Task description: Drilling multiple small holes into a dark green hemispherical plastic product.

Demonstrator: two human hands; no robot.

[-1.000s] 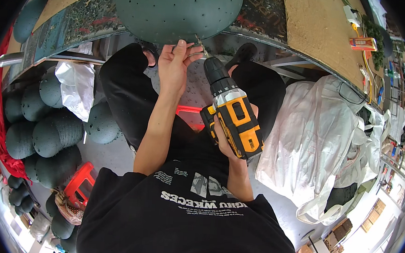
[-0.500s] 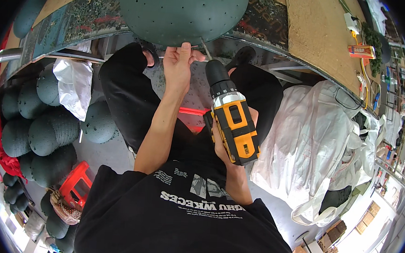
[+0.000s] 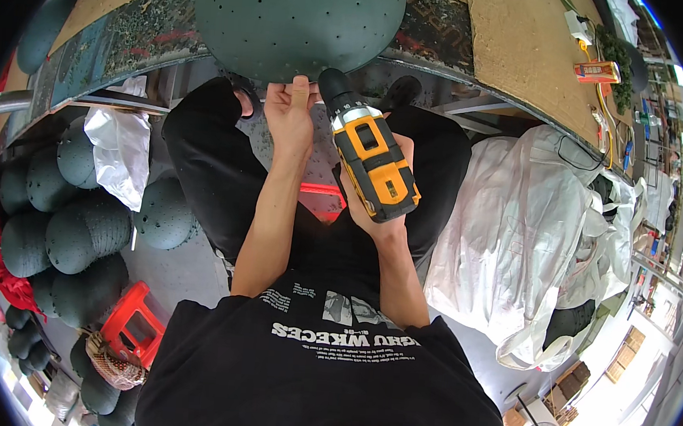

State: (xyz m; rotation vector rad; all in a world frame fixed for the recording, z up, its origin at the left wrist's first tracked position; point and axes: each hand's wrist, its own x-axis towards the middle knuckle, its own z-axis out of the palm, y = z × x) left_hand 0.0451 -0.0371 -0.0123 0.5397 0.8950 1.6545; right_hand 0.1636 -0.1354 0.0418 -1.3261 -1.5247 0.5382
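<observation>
A large dark green dome, dotted with small holes, rests over the near edge of the worktable. My left hand is closed at its near rim, thumb up, though the dome partly hides the fingertips. In my right hand is a yellow and black cordless drill, held by its handle and angled up and left. Its chuck meets the dome's near rim just right of my left fingers; the bit itself is hidden from sight.
The worktable carries green shavings and an orange can. Several dark green domes are piled on the left near a red stool. White sacks stand close on my right.
The drill has moved forward and left, bringing its chuck up to the dome's rim; the bit that showed earlier is now out of sight. My left hand stays at the rim.
</observation>
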